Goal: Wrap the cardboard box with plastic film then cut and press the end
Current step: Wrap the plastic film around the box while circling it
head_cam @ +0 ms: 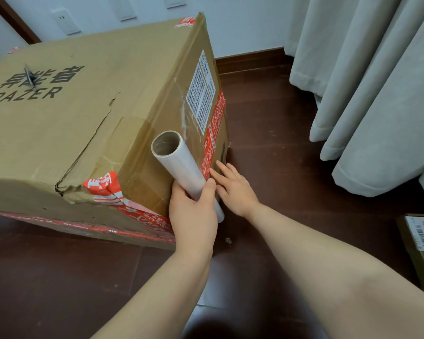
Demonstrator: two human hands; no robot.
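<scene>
The large brown cardboard box (pixel 83 123), banded with red tape, sits on the dark wooden floor (pixel 279 143). My left hand (pixel 194 216) grips the whitish roll of clear plastic film (pixel 179 165), tilted against the box's side. Just beside the roll, my right hand (pixel 235 189) lays straight fingers on that side.

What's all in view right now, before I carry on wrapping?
cardboard box: one, brown, large, on the floor at left and centre
red tape: several strips, red and white, on the box's edges
shipping label: one, white, on the box's right side
film roll: one, clear on a brown core, against the box's right side
curtain: one, pale grey, at right
small box: one, brown, white label, right edge
wall plates: at least three, white, wall behind
floor: dark brown wood
left hand: grips the film roll
right hand: fingers straight, touching the box beside the roll
</scene>
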